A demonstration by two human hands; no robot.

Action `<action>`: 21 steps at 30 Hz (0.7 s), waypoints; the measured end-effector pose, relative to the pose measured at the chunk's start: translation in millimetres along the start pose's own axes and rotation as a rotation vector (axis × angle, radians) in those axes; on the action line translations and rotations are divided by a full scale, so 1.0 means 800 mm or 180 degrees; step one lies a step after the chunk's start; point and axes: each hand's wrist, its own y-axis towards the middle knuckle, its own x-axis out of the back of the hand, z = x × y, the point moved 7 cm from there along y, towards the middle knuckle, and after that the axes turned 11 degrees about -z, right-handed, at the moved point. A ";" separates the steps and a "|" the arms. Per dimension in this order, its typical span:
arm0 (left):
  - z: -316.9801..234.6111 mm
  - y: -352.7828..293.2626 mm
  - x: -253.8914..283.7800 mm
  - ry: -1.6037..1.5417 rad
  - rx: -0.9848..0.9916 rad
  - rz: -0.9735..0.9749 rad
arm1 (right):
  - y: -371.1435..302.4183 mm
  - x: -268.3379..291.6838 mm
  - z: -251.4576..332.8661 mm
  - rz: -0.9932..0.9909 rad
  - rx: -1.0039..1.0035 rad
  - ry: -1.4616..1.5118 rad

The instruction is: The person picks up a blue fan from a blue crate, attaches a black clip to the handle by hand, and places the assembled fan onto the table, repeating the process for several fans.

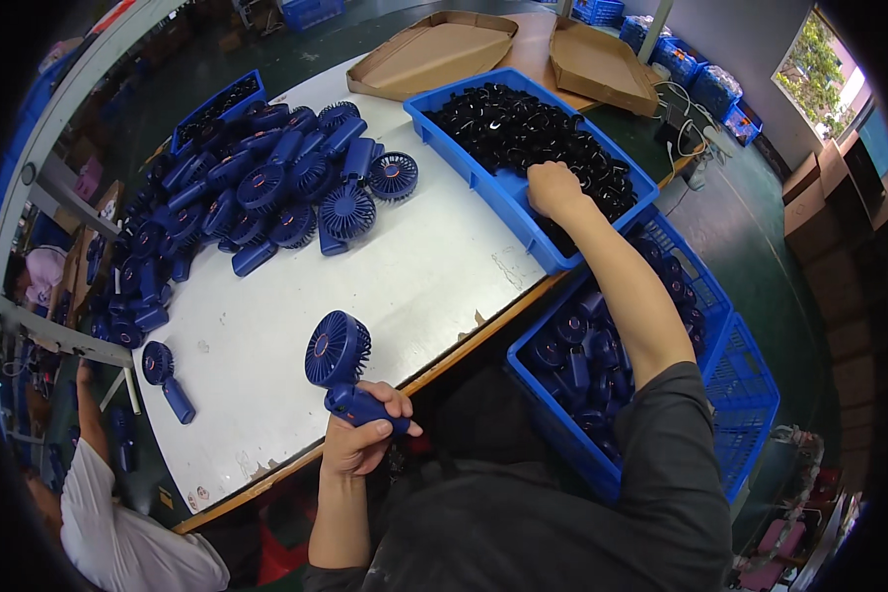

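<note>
A dark blue handheld fan [337, 349] is gripped by its handle in my left hand [357, 442], head up, over the table's near edge. My right hand [553, 187] reaches into a blue tray [508, 212] among many small glossy black parts [493, 113], whose kind I cannot make out. Its fingers are curled downward at the parts, and whatever they hold is hidden. On the white table [405, 276], a big heap of similar blue fans [266, 187] lies to the left of the tray. One single fan [168, 383] rests apart near the left edge.
A blue crate [562, 434] full of fans stands below the table at my right. Cardboard trays [434, 49] lie at the back. Another blue bin [222, 104] of black parts sits behind the heap. A person in a white sleeve [118, 523] is at the lower left.
</note>
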 end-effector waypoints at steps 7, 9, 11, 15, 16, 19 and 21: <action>-0.003 -0.009 0.014 0.0148 -0.0010 -0.0031 | -0.002 0.007 0.013 0.0074 -0.0283 0.0048; -0.002 -0.009 0.020 0.0177 -0.0024 -0.0158 | -0.002 0.008 0.011 -0.0085 -0.0284 0.0122; -0.003 -0.011 0.023 0.0236 0.0013 -0.0218 | -0.003 0.003 0.002 -0.0113 -0.0469 0.0298; -0.005 -0.012 0.026 0.0624 -0.0090 -0.0542 | -0.006 0.016 0.015 -0.0337 -0.0452 0.0535; -0.003 -0.012 0.023 0.0628 -0.0029 -0.0502 | -0.005 0.021 0.014 -0.0438 -0.0476 0.0555; -0.003 -0.009 0.031 0.0883 -0.0122 -0.0803 | -0.011 0.059 0.018 -0.0827 -0.0450 0.0826; -0.001 -0.006 0.032 0.0932 -0.0087 -0.0838 | -0.011 0.071 0.014 -0.0866 -0.0606 0.0930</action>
